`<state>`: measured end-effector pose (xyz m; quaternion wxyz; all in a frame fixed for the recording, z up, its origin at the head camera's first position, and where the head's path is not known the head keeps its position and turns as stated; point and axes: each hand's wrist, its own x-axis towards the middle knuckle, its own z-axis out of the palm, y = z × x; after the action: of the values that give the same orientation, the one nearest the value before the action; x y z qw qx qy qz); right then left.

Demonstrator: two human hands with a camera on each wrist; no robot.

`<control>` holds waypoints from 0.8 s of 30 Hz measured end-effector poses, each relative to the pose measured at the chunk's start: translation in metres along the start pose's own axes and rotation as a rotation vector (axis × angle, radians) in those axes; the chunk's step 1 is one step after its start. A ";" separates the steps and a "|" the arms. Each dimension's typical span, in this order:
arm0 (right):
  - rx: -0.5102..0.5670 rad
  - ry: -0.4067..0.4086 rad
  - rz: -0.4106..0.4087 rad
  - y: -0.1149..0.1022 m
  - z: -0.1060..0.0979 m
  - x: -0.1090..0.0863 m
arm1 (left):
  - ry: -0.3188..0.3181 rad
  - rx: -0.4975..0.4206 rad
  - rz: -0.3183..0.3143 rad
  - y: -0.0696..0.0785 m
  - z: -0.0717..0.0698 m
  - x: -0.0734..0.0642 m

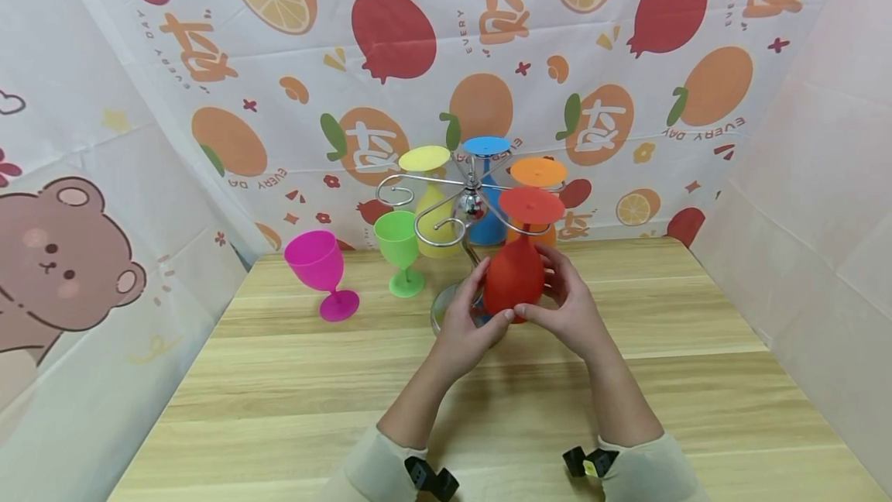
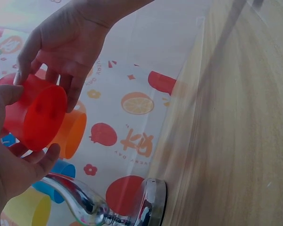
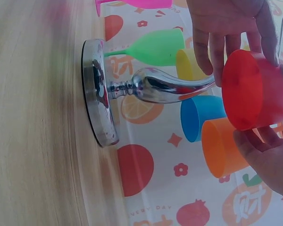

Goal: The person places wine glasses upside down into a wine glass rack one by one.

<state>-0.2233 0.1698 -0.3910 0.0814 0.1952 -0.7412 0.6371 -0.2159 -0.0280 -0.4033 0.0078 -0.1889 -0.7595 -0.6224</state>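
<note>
An upside-down red goblet [image 1: 514,279] is at the front right of a chrome stemware rack [image 1: 471,203], its foot up at the rack's wire loop. Both hands hold its bowl from opposite sides. My left hand [image 1: 461,338] cups the left side with the thumb near the rim; my right hand [image 1: 575,314] grips the right side, thumb in front. Seen in the right wrist view, the bowl's open mouth [image 3: 242,90] faces down toward the table. Yellow [image 1: 435,211], blue [image 1: 487,232] and orange [image 1: 539,172] goblets hang inverted from the rack.
A magenta goblet [image 1: 316,260] and a green goblet [image 1: 398,241] stand upright on the wooden table [image 1: 313,409], left of the rack. The rack's round chrome base [image 3: 95,94] rests on the table. A fruit-print cloth [image 1: 418,45] hangs behind.
</note>
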 end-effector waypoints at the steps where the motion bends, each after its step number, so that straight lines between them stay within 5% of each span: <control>1: -0.003 -0.001 0.001 0.000 0.000 0.000 | -0.002 0.003 -0.009 0.002 0.000 0.000; 11: -0.029 -0.026 0.027 0.002 -0.002 0.001 | -0.024 0.001 -0.057 0.026 -0.003 -0.008; 24: -0.033 -0.047 0.053 0.001 -0.003 0.001 | -0.014 -0.009 -0.056 -0.004 -0.001 0.001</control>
<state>-0.2251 0.1722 -0.3914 0.0505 0.1891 -0.7582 0.6220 -0.2186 -0.0293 -0.4061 -0.0160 -0.1719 -0.7618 -0.6243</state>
